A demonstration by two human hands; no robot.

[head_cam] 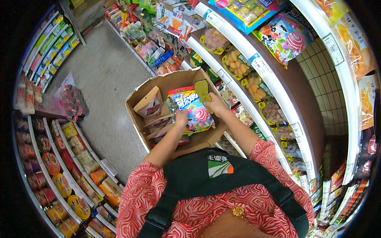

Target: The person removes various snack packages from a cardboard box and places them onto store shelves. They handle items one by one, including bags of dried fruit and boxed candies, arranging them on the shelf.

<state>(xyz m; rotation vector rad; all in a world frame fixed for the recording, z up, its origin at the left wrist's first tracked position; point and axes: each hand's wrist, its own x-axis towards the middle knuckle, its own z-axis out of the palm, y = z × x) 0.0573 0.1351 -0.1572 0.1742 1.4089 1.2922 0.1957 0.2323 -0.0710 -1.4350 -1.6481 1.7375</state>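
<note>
A brown cardboard box (175, 78) stands open in front of me, beside the right-hand shelves. My left hand (181, 118) grips the left edge of a colourful lollipop bag (196, 111), which is tilted over the box. In my right hand (216, 104) is a folded olive-green cloth (201, 90), held by the bag's upper right side. Several brown snack pouches (149, 104) with dark food pictures stand in the left part of the box. The bag and my arms hide much of the box's inside.
White-edged shelves (262, 65) curve along my right, with bagged snacks in clear packs (236, 62). A similar lollipop bag (285, 37) lies on the upper shelf. To the left is the grey floor (104, 74), with shrink-wrapped bottles (74, 102) and shelves of instant noodle bowls (62, 184).
</note>
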